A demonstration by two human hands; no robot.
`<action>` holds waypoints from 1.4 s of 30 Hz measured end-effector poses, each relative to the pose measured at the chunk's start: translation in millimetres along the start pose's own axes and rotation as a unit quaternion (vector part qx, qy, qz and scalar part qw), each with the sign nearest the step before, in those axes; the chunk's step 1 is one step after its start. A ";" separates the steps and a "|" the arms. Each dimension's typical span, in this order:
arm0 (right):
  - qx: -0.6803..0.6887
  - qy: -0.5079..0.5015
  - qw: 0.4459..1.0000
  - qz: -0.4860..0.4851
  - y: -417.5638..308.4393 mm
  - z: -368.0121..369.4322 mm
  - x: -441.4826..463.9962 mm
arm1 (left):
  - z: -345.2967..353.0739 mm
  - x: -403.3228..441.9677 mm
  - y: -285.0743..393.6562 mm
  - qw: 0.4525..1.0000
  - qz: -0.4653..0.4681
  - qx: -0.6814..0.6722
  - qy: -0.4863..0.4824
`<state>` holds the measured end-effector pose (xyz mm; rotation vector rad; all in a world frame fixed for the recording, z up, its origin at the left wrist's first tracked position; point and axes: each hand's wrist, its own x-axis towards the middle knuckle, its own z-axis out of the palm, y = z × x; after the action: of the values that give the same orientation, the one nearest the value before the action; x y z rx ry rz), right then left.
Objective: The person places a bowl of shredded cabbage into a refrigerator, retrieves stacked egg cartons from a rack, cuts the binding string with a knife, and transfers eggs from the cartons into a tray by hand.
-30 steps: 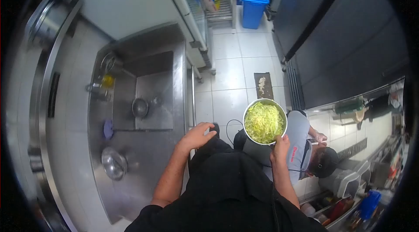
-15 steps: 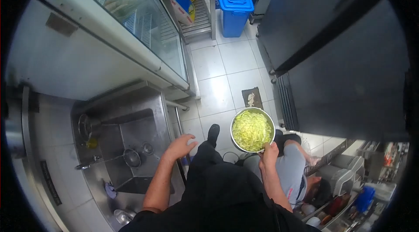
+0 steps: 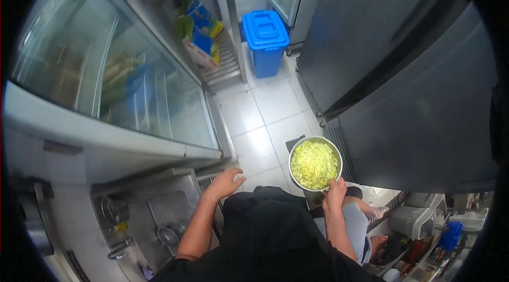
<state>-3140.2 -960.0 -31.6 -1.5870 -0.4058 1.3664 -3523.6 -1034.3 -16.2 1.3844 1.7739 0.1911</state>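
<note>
My right hand (image 3: 334, 193) grips the near rim of a round metal bowl (image 3: 341, 161), fingers closed over its edge. Shredded pale green and yellow leaves, like chopped lettuce or cabbage (image 3: 314, 163), fill the bowl almost to the top. To the left, my left hand (image 3: 225, 182) hangs in the air, holding nothing, with thumb and fingers apart. It is nearest to the corner of the steel sink unit (image 3: 185, 176) and the glass-door fridge.
A glass-door fridge (image 3: 175, 141) lines the left side. Ahead are a blue lidded bin (image 3: 266, 43) and a steel rack (image 3: 228, 67) with packages. Dark steel cabinets (image 3: 408, 133) bound the right. Another person (image 3: 354, 223) is low beside my right arm. White floor tiles (image 3: 260, 146) run between.
My view has shifted forward along the aisle, so the fridge and bin appear nearer. The bowl is still in my right hand; my left hand remains free.
</note>
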 end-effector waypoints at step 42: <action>-0.093 -0.043 0.991 0.080 -229.9 428.4 496.7 | -371.2 610.5 154.3 0.999 0.033 -0.029 0.007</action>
<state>-3290.8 -283.6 -85.8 -1.7476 -0.4798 1.5607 -3681.4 -320.7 -13.9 1.4044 1.7217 0.2852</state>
